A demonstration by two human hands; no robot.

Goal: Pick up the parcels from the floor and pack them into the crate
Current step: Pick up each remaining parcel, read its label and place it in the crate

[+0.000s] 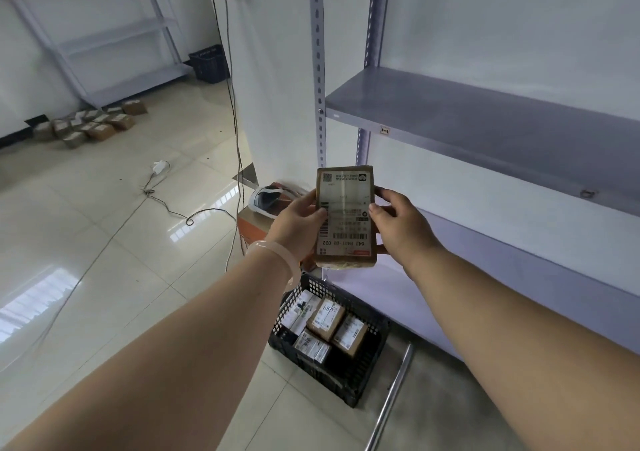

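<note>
A brown cardboard parcel (346,215) with a white shipping label is held up in front of me, label facing me. My left hand (298,223) grips its left edge and my right hand (398,225) grips its right edge and underside. Below on the floor stands a black plastic crate (360,381) holding several labelled parcels (325,319). More brown parcels (88,123) lie in a cluster on the floor at the far left.
A grey metal shelf unit (485,121) stands right of the crate, its upright (318,69) just behind the parcel. An orange box with a white headset (263,204) sits behind my left hand. Cables (166,204) trail across the tiled floor. Another dark crate (207,62) stands far back.
</note>
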